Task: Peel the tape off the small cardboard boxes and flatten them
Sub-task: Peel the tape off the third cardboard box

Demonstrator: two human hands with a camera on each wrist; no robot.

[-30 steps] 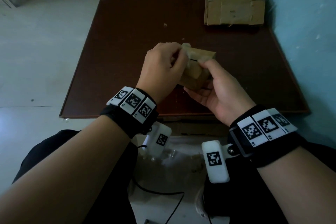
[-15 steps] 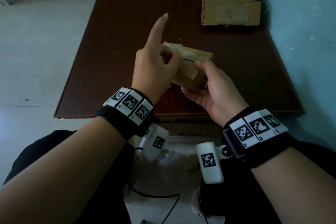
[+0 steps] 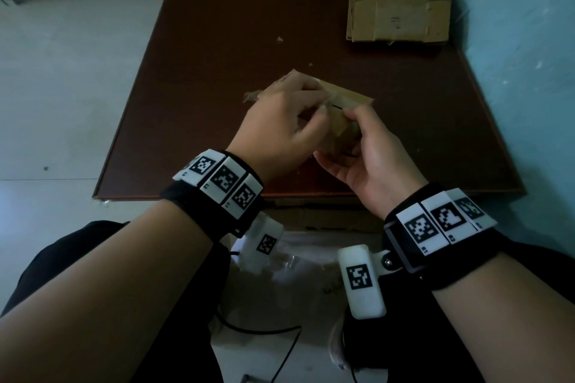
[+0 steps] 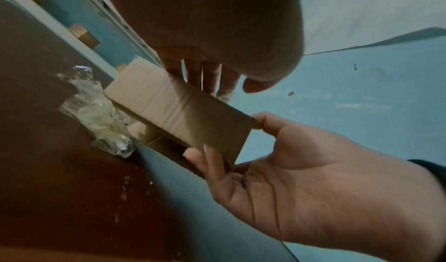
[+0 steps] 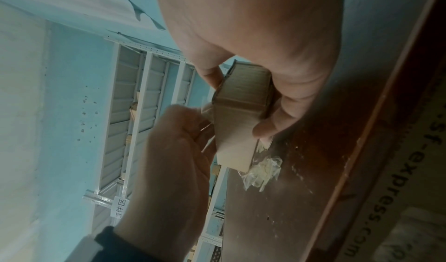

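Left hand (image 3: 280, 121) curls over the near-left top of the small cardboard box (image 3: 345, 102), fingertips pinching at its tape (strip barely visible). Box is held above the brown table (image 3: 217, 40). Right hand (image 3: 370, 158) grips its right end from below.

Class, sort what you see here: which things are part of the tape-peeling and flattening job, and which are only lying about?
Part of the job:
- small cardboard box, held in the right hand
- left hand, picking at its tape
- flattened cardboard at the board's far corner

Lying about:
- crumpled clear tape on the brown board
- black cable
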